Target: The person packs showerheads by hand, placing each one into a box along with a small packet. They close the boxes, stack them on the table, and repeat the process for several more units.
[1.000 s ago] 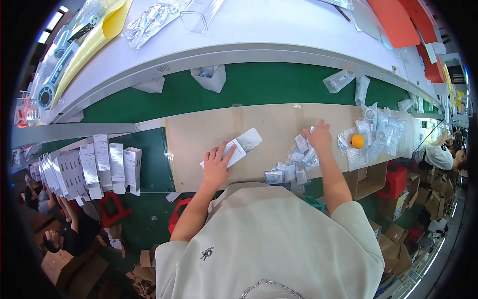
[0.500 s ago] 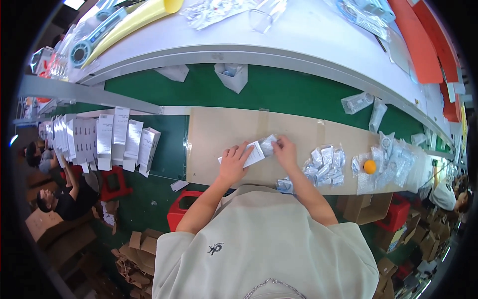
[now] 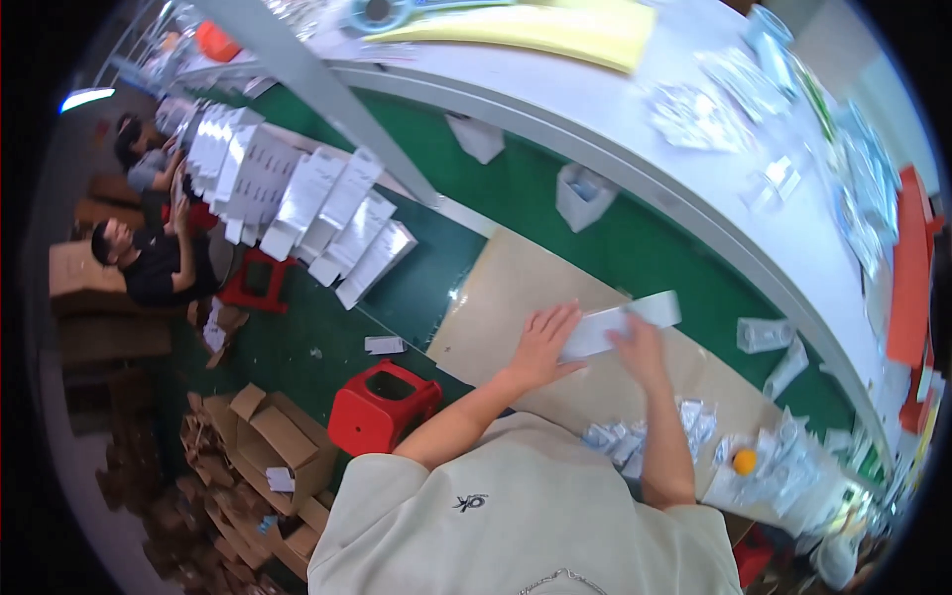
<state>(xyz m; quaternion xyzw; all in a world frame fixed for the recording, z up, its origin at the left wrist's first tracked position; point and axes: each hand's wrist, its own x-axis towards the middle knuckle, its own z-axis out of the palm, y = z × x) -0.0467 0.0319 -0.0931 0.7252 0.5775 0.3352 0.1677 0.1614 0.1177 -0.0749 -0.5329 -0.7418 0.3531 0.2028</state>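
Note:
A slim white carton [image 3: 593,335] lies slantwise between my two hands, over the brown cardboard sheet on the bench. My left hand [image 3: 545,349] grips its left end, with the thumb along the near edge. At the carton's right part, where a white flap or side panel [image 3: 658,309] sticks up, is my right hand [image 3: 641,349]. Its fingers are smeared by motion, so their grip is unclear. Near my right forearm lies a pile of small silvery packets [image 3: 625,440].
White cartons [image 3: 337,213] stand in rows at the left. Clear bags [image 3: 793,451] and an orange ball [image 3: 744,461] lie at the right. A metal-edged shelf [image 3: 595,139] crosses above the bench. A red stool [image 3: 382,407] and cardboard boxes [image 3: 283,436] are at lower left; a person [image 3: 164,263] sits beyond.
The view has turned, shifting the scene. The clear packet that my right hand held at the carton's end no longer shows. The carton's right end is now raised, with my right hand moving there.

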